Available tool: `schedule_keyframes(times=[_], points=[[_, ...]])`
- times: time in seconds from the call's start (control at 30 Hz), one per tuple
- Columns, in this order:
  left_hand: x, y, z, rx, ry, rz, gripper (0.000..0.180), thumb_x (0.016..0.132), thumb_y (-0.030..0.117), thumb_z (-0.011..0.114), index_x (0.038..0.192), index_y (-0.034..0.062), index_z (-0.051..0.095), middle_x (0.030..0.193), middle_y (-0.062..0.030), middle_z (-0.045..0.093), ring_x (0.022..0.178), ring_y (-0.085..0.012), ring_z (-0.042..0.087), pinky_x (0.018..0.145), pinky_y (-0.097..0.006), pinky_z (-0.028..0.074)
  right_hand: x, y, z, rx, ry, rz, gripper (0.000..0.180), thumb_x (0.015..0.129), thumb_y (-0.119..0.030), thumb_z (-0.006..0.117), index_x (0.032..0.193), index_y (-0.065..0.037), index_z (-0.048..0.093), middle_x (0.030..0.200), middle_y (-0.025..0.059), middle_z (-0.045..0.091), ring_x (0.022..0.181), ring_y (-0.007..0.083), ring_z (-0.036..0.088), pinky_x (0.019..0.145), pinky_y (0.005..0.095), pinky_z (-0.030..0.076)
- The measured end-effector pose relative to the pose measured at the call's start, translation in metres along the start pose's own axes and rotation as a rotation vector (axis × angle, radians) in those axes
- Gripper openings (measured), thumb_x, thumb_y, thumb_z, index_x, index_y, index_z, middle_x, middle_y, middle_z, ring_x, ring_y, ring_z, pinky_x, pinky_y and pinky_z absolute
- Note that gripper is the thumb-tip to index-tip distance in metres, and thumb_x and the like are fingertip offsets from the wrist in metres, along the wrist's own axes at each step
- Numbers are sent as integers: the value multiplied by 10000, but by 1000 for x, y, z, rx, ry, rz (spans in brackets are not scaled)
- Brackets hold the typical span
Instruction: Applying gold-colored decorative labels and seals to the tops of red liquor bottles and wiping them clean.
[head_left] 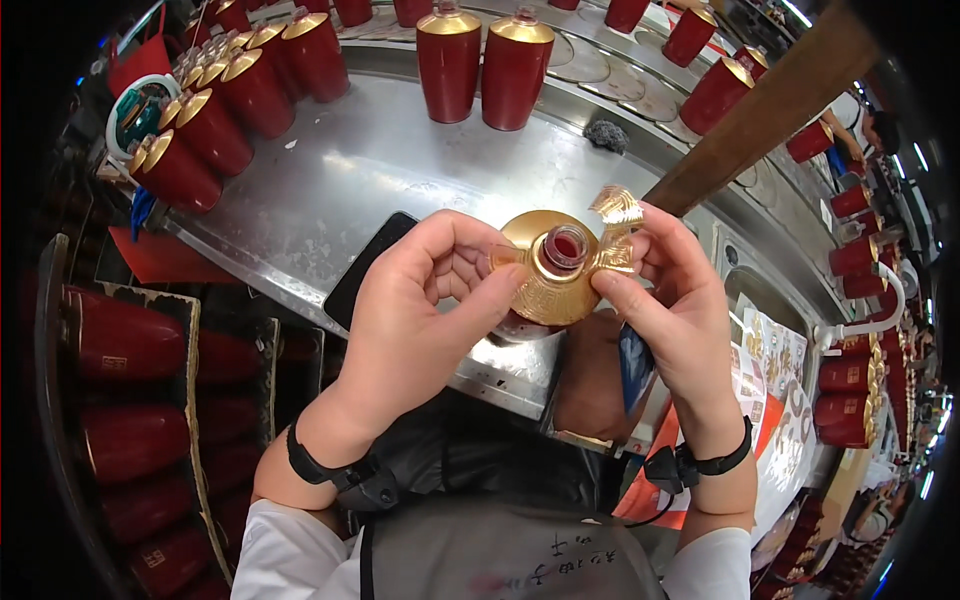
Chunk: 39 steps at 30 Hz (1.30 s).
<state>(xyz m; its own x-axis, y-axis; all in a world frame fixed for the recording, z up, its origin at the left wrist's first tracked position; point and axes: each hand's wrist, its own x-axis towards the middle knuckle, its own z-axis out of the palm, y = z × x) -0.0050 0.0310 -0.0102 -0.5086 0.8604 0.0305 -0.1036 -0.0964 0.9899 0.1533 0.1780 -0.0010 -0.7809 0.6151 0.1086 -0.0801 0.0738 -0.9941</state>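
A red bottle with a gold shoulder (545, 222) stands upright at the near edge of the metal bench, its round glass mouth uncapped. Around its neck lies a gold embossed foil label (617, 208). Thumb and fingers of my left hand (440, 285) pinch the label's left end beside the neck. On the other side, my right hand (672, 290) grips the right part, whose tip curls up above the fingers. How much of the foil sticks to the shoulder cannot be made out. The bottle's lower body is mostly hidden.
A black phone (372, 268) lies left of the bottle. Red bottles (250, 92) crowd the bench's far left, and two more red bottles (482, 65) stand at the back. A wooden post (775, 105) rises at right, near printed label sheets (778, 350). Crates of red bottles (135, 435) stand lower left.
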Motion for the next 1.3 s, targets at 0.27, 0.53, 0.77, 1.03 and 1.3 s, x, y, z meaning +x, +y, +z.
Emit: schedule_keyframes(times=[0.27,0.53,0.77,1.03,1.3], points=[[3,-10,-2,228,36,129,147,901,17,669,1039,19,616,924,19,563,811,-23,511,709,-181,433,-3,7,-3,-77,7,-55,556,847,9,719,1352,31,487,1022,19,615,898,74,567,817,231,481],[5,-17,1,-123,43,-24,257,945,125,637,1183,51,572,1063,-34,535,1032,-114,513,923,-266,449,-1,4,-2,21,-1,11,615,827,32,739,1374,35,458,1078,60,633,988,120,600,871,262,493],[13,-23,3,-365,-189,-144,442,997,61,505,1424,2,407,1343,-100,532,1228,-142,517,1058,-300,410,-1,3,0,-9,5,67,581,855,48,688,1382,34,443,1128,92,639,1061,149,607,939,293,480],[14,-22,4,-465,-174,-189,390,1005,83,501,1386,18,448,1300,-66,556,1181,-127,535,1016,-295,437,-1,5,-2,-7,13,71,588,849,37,700,1383,20,456,1107,58,627,1043,129,603,931,275,472],[21,-27,2,-477,-191,-228,354,1007,83,495,1352,9,464,1251,-81,573,1161,-128,544,1000,-300,448,-2,6,-3,5,11,69,592,844,30,705,1383,23,459,1064,39,615,1011,116,595,914,270,470]])
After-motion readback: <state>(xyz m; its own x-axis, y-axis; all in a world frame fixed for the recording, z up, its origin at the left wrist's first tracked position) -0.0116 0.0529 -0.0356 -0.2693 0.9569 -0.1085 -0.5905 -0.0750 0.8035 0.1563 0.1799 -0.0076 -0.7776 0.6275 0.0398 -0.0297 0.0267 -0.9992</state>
